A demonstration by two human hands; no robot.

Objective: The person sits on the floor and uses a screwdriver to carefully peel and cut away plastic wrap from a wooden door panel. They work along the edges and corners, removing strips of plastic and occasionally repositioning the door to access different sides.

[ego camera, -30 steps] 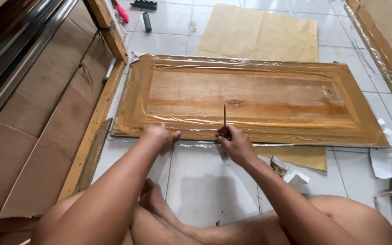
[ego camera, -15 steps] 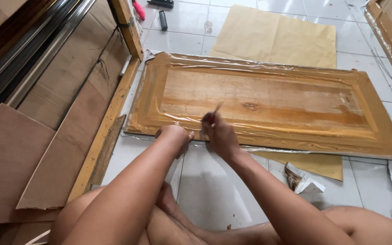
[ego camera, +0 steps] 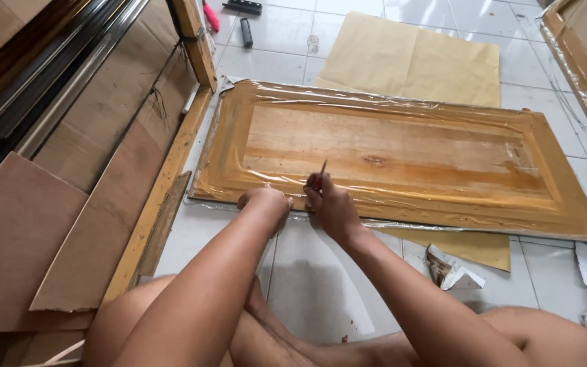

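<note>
Lying flat on the white tiled floor, a wooden panel door wrapped in clear plastic film is worked on along its near edge. A thin-bladed knife is gripped in the closed right hand, its blade angled up over the lower frame of the panel. The left hand is closed just beside it at the same edge, apparently pinching or holding down the film, though what lies under the fingers cannot be told from this angle. Most of the wrapping is judged to be in place yet: the film is seen stretched and wrinkled over the whole face and along the far and right edges, so the unwrapping seems barely begun, with only the near edge being opened. A sheet of brown paper is spread beneath and beyond the panel, scraps of torn paper are scattered near the right forearm, and cardboard sheets are leaned at the left.
</note>
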